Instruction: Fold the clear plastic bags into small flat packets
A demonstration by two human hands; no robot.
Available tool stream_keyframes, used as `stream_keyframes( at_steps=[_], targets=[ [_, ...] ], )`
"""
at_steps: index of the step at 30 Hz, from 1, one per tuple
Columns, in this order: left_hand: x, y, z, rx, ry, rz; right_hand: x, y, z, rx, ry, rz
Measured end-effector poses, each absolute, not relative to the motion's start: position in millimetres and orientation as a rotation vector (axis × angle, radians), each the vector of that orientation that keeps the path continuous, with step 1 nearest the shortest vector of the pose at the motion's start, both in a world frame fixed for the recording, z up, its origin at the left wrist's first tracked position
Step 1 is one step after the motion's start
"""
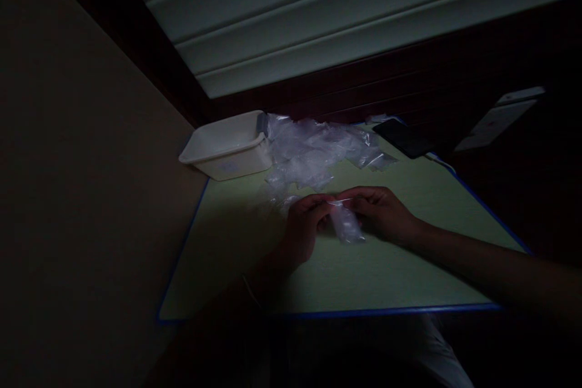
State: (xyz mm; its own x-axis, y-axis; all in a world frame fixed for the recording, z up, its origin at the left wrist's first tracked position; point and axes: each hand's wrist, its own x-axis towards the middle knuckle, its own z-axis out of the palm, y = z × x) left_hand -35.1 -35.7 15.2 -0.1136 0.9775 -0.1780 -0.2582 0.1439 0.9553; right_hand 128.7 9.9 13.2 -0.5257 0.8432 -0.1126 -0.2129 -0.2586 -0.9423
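Observation:
A small clear plastic bag (345, 224) hangs between my two hands above a pale green table (409, 273). My left hand (304, 225) pinches the bag's top edge at its left end. My right hand (381, 212) pinches the same edge at its right end. Both hands have their fingers closed on the bag. The scene is dim, so the bag's contents cannot be made out.
A heap of clear plastic bags (313, 151) lies behind my hands. A white rectangular tub (230, 145) stands at the table's far left corner. A dark phone (404, 136) with a white cable lies at the far right. The table has a blue rim (386, 311).

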Motion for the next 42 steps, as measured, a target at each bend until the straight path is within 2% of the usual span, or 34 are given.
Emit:
stream_keyframes(
  at_steps=[15, 19, 31, 42],
  targets=[
    [-37, -37, 18, 0.957, 1.158, 1.28, 134, 9, 21, -0.708, -1.262, 1.838],
    [-40, -35, 19, 0.927, 1.101, 1.277, 136, 9, 26, -0.749, -1.41, 1.677],
    [-41, -38, 23, 1.192, 1.317, 1.151, 153, 15, 27, -0.632, -2.071, 0.834],
    [-39, -38, 21, 1.2, 1.352, 1.251, 154, 16, 26, -0.61, -2.107, 0.787]
  ],
)
